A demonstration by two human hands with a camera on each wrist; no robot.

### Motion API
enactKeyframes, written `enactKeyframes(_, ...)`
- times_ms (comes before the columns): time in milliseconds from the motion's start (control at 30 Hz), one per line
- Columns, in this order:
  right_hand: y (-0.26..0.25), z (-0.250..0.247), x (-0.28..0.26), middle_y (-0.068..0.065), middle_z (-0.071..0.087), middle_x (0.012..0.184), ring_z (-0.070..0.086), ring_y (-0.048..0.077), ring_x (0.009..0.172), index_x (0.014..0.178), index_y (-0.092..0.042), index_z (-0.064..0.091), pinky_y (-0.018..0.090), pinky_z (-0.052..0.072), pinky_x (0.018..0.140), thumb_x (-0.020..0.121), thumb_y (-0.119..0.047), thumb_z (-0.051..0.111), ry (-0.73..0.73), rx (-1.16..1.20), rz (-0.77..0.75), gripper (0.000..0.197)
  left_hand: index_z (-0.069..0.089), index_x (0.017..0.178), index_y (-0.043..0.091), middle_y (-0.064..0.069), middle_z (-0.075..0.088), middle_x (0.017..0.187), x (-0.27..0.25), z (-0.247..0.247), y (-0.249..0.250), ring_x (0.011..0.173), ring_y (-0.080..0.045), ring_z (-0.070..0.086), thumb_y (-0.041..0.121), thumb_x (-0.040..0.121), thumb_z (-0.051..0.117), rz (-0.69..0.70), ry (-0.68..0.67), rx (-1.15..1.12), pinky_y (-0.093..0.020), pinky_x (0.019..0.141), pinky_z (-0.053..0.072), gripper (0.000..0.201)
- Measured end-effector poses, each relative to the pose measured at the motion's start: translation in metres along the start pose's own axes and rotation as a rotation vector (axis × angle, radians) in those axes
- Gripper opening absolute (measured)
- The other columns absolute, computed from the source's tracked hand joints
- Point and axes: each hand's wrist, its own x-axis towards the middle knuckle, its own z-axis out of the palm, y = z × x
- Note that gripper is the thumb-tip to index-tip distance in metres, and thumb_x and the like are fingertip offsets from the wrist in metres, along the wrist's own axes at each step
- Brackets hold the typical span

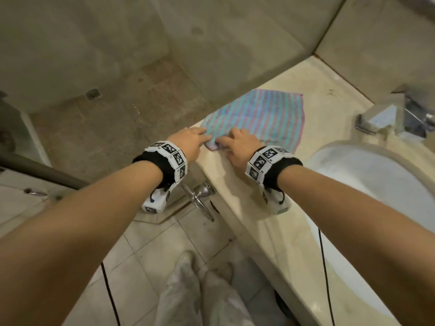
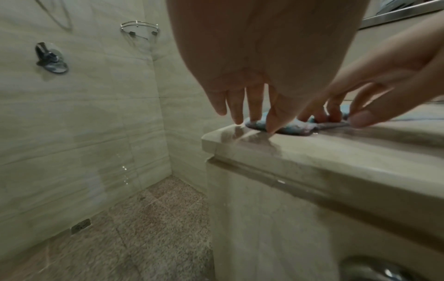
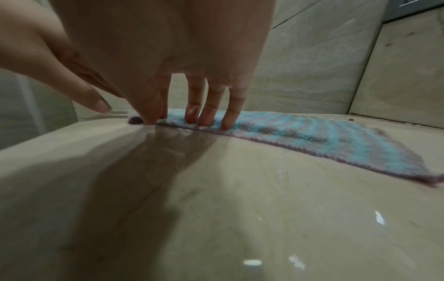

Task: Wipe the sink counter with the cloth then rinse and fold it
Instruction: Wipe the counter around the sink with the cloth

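A blue-and-pink striped cloth (image 1: 259,116) (image 3: 312,136) lies spread flat on the beige stone counter (image 1: 259,208), left of the sink basin (image 1: 376,184). Both hands meet at its near left corner, which is slightly bunched (image 2: 293,130). My left hand (image 1: 202,137) (image 2: 254,123) reaches in from the counter's end with straight fingers, the tips touching the corner and the counter beside it. My right hand (image 1: 228,140) (image 3: 180,119) presses its fingertips and thumb down on the cloth's near edge. I see no fold in the rest of the cloth.
A chrome faucet (image 1: 381,116) stands behind the basin. The counter ends just left of the cloth, with a shower floor and drain (image 1: 93,94) below. A chrome handle (image 1: 202,196) sticks out under the counter edge. The counter surface looks wet and shiny (image 3: 240,190).
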Motion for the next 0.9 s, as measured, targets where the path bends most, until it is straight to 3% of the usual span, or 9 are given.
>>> enactKeyframes(100, -0.002, -0.003, -0.004, 0.011, 0.045, 0.125, 0.043, 0.033, 0.117, 0.132, -0.030, 0.047, 0.042, 0.042, 0.097, 0.095, -0.026, 0.043, -0.014, 0.009, 0.020, 0.037, 0.052, 0.131, 0.019, -0.007, 0.048, 0.138, -0.003, 0.003, 0.000, 0.131, -0.026, 0.038, 0.011, 0.092, 0.045, 0.086, 0.088, 0.036, -0.033, 0.111, 0.024, 0.041)
enactKeyframes(200, 0.002, -0.004, -0.012, 0.015, 0.051, 0.116, 0.049, 0.034, 0.110, 0.122, -0.023, 0.059, 0.039, 0.040, 0.092, 0.095, -0.021, 0.043, 0.007, 0.090, 0.030, 0.031, 0.061, 0.121, 0.019, -0.012, 0.059, 0.119, -0.006, 0.001, 0.003, 0.120, -0.031, 0.045, 0.012, 0.086, 0.049, 0.124, 0.106, 0.046, -0.035, 0.103, 0.032, 0.038)
enactKeyframes(333, 0.006, 0.001, -0.031, 0.018, 0.055, 0.111, 0.052, 0.034, 0.108, 0.119, -0.020, 0.062, 0.039, 0.041, 0.090, 0.094, -0.016, 0.043, 0.045, 0.140, 0.080, 0.032, 0.069, 0.108, 0.017, -0.015, 0.066, 0.102, -0.009, -0.003, 0.013, 0.102, -0.036, 0.057, 0.022, 0.080, 0.038, 0.176, 0.085, 0.079, -0.040, 0.089, 0.044, 0.042)
enactKeyframes(467, 0.010, 0.005, -0.051, 0.018, 0.056, 0.110, 0.053, 0.035, 0.107, 0.119, -0.020, 0.063, 0.040, 0.041, 0.092, 0.094, -0.018, 0.044, 0.047, 0.172, 0.125, 0.032, 0.067, 0.101, 0.014, -0.011, 0.068, 0.104, -0.006, -0.001, 0.027, 0.099, -0.033, 0.060, 0.024, 0.088, 0.047, 0.227, 0.097, 0.133, -0.038, 0.085, 0.043, 0.025)
enactKeyframes(600, 0.013, 0.011, -0.069, 0.016, 0.058, 0.109, 0.053, 0.032, 0.107, 0.116, -0.018, 0.065, 0.036, 0.038, 0.092, 0.094, -0.013, 0.043, 0.066, 0.215, 0.185, 0.031, 0.064, 0.097, 0.017, -0.010, 0.070, 0.098, -0.005, 0.001, 0.039, 0.095, -0.032, 0.063, 0.039, 0.090, 0.048, 0.254, 0.040, 0.174, -0.036, 0.078, 0.047, 0.027)
enactKeyframes(700, 0.014, 0.013, -0.082, 0.015, 0.059, 0.107, 0.054, 0.031, 0.106, 0.108, -0.015, 0.067, 0.035, 0.041, 0.091, 0.088, -0.013, 0.052, 0.048, 0.243, 0.242, 0.025, 0.064, 0.099, 0.020, -0.008, 0.070, 0.100, -0.005, 0.002, 0.052, 0.099, -0.030, 0.062, 0.044, 0.089, 0.051, 0.295, -0.027, 0.203, -0.034, 0.078, 0.045, 0.029)
enactKeyframes(800, 0.015, 0.014, -0.095, 0.012, 0.058, 0.104, 0.054, 0.030, 0.105, 0.100, -0.012, 0.066, 0.037, 0.045, 0.089, 0.084, -0.023, 0.060, -0.007, 0.236, 0.297, 0.020, 0.062, 0.103, 0.021, -0.007, 0.068, 0.105, -0.006, 0.004, 0.063, 0.100, -0.029, 0.061, 0.040, 0.089, 0.051, 0.333, -0.096, 0.150, -0.032, 0.078, 0.045, 0.026)
enactKeyframes(900, 0.016, 0.016, -0.107, 0.008, 0.059, 0.104, 0.056, 0.026, 0.102, 0.096, -0.014, 0.066, 0.038, 0.048, 0.085, 0.082, -0.035, 0.062, -0.033, 0.230, 0.341, 0.026, 0.062, 0.105, 0.018, -0.007, 0.061, 0.112, -0.005, 0.008, 0.066, 0.104, -0.030, 0.058, 0.032, 0.090, 0.051, 0.366, -0.029, 0.076, -0.036, 0.082, 0.046, 0.023)
